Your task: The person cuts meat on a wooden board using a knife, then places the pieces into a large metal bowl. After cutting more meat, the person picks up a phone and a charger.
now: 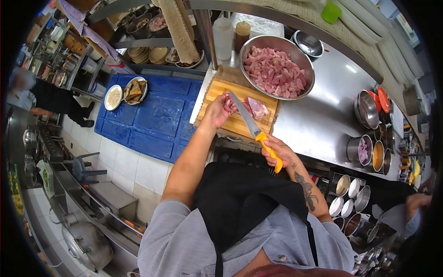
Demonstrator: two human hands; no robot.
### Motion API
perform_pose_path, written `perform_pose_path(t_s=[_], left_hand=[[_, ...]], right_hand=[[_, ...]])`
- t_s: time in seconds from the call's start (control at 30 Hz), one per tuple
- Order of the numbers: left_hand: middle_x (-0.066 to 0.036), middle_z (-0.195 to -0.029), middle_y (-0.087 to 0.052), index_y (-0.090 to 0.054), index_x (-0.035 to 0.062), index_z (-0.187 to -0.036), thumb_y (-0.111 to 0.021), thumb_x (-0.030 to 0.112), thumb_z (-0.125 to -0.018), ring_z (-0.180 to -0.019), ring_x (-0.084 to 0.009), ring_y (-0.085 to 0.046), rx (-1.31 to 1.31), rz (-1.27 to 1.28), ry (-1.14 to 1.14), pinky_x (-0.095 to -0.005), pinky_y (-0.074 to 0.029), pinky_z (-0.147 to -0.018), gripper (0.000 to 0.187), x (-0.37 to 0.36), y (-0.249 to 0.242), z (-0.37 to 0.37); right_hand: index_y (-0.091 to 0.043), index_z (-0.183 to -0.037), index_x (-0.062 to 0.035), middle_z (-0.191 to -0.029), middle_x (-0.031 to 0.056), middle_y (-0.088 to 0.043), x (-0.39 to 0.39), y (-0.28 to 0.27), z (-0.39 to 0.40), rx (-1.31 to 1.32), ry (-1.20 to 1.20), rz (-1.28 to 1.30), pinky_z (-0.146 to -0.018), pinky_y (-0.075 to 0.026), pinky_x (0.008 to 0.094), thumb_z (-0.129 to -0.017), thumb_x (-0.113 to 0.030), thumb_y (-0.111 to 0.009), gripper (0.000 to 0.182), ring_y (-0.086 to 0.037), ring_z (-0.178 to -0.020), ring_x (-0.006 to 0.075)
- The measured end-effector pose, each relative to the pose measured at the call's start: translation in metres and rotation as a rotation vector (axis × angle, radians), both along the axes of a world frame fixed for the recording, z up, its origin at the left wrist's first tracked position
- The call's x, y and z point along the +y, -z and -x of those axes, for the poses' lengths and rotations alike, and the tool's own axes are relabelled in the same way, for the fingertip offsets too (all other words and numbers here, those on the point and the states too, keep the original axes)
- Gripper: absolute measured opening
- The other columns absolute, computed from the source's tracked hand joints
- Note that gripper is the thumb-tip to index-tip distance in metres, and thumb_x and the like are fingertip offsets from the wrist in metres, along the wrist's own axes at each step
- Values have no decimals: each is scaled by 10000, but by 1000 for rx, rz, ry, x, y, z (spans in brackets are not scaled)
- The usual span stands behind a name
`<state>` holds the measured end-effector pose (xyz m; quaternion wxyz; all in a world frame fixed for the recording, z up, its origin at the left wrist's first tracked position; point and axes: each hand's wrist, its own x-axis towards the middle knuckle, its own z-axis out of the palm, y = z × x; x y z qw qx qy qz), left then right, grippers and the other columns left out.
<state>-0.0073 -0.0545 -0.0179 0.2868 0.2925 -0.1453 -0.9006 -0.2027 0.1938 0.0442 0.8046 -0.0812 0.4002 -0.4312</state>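
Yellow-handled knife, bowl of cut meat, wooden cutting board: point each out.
Yellow-handled knife point(246, 116): head view, on the blade.
Bowl of cut meat point(297, 53): head view, inner wall, upper right.
Wooden cutting board point(234, 125): head view, bare lower part.

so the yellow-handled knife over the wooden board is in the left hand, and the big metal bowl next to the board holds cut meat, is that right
Not quite: the head view shows the yellow-handled knife in the right hand, not the left hand. The rest is right.
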Motion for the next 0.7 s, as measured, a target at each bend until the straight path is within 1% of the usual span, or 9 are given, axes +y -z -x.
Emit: perform_pose_path(t_s=[0.27,0.33,0.37,0.43,0.5,0.57,0.6,0.63,0.7], left_hand=[[-117,-962,-690,-604,53,-1110,-558,94,-1034,-828,-198,-683,-153,156,67,-310,-579,-748,97,-11,1,0],[-112,-915,-692,-625,41,-1048,-584,48,-986,-803,-189,-684,-588,348,166,-321,-576,-692,74,-17,12,0],[-112,-915,-692,-625,41,-1048,-584,48,-986,-803,-189,-684,-591,352,166,-321,-576,-692,74,-17,18,1],[-133,-849,-707,-644,15,-1017,-640,60,-927,-776,-203,-705,-780,606,119,-342,-574,-670,101,-18,39,4],[-173,-785,-712,-678,-20,-964,-673,87,-885,-737,-273,-722,-866,1307,-46,-391,-580,-675,133,-21,105,16],[-279,-906,-712,-739,-17,-888,-636,99,-862,-915,-417,-704,-932,1302,84,-439,-578,-824,157,-4,52,21],[-284,-954,-710,-733,-1,-905,-610,86,-868,-976,-396,-690,-1137,1722,77,-465,-560,-889,156,4,39,16],[-268,-935,-706,-717,10,-921,-594,92,-888,-956,-399,-687,-1198,1867,119,-485,-548,-908,151,-2,52,17],[-267,-1045,-646,-690,-20,-978,-613,92,-891,-1018,-442,-657,-1324,1561,261,-473,-550,-905,161,7,23,17]], right_hand=[[-282,-1619,-258,-724,59,-531,15,-9,5,119,38,26,-387,-406,263,-1083,-257,-521,587,-458,-401,115],[-283,-1618,-252,-722,59,-528,20,-12,7,128,51,35,-389,-406,262,-1080,-257,-526,590,-457,-404,116],[-284,-1617,-246,-720,58,-526,23,-13,9,139,60,45,-392,-406,262,-1077,-258,-530,594,-457,-406,117],[-298,-1608,-240,-735,56,-531,30,-17,13,139,54,46,-397,-412,257,-1076,-254,-532,581,-460,-413,113],[-355,-1564,-212,-745,54,-536,36,-5,15,105,59,95,-400,-417,250,-1071,-244,-541,528,-467,-422,113],[-360,-1551,-206,-690,59,-535,39,-4,13,130,90,72,-383,-413,262,-1063,-234,-548,524,-456,-397,126],[-350,-1553,-205,-661,61,-527,42,-3,12,150,108,63,-372,-408,271,-1066,-236,-539,524,-444,-380,136],[-344,-1555,-215,-652,61,-521,44,-6,13,161,116,30,-364,-400,278,-1067,-241,-530,523,-439,-374,144],[-364,-1555,-232,-693,55,-528,50,-5,17,243,68,52,-374,-385,248,-1055,-293,-560,541,-438,-396,129]])
